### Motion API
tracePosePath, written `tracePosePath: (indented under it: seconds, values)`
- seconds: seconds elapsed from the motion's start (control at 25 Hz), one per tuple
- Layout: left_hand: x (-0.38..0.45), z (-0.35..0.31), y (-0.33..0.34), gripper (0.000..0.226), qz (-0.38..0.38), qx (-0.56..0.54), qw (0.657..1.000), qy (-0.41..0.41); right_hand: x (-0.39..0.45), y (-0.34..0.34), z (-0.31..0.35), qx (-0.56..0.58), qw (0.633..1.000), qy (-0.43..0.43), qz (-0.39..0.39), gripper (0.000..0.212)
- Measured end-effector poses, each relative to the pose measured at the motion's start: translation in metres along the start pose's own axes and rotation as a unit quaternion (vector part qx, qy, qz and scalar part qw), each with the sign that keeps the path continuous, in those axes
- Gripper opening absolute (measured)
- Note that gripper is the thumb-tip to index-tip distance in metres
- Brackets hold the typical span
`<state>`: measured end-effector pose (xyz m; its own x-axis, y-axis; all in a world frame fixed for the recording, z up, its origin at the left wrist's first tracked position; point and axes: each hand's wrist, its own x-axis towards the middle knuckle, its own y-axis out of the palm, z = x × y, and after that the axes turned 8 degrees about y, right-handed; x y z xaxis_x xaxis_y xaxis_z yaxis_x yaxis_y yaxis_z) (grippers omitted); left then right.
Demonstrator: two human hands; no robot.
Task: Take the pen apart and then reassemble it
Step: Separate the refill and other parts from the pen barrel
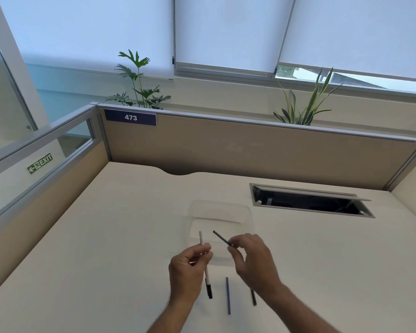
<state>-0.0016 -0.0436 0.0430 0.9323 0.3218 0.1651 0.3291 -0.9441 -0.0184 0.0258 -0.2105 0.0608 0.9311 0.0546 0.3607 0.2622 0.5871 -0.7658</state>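
My left hand [189,267] holds a white pen barrel [201,239] with a black cap end [209,290] pointing down toward me. My right hand [252,259] pinches a thin dark refill [221,237] by its near end; its far end points up and left, close to the top of the barrel without touching it. A second thin dark rod [228,295] lies on the desk between my wrists. Another dark pen part [253,298] lies partly hidden under my right wrist.
A clear plastic tray [220,207] sits on the cream desk [106,236] just beyond my hands. An open cable hatch [310,200] lies at the back right. Beige partition panels [250,150] wall the desk at the back and left.
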Motion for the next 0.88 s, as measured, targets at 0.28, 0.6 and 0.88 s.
tracePosePath:
  seconds: [0.28,0.6,0.88]
  values:
    - [0.001,0.007,-0.004,0.025,-0.035,-0.002,0.999,-0.012,0.059,0.006,-0.012,-0.172,0.985,-0.025,0.023,0.012]
    - [-0.003,0.010,-0.006,0.028,-0.036,0.006,0.999,-0.034,0.062,0.011,-0.020,-0.153,0.988,0.002,0.024,0.015]
    - [-0.003,0.011,-0.003,0.015,-0.035,0.013,0.998,-0.043,0.009,0.008,-0.007,-0.063,0.990,0.093,0.083,0.012]
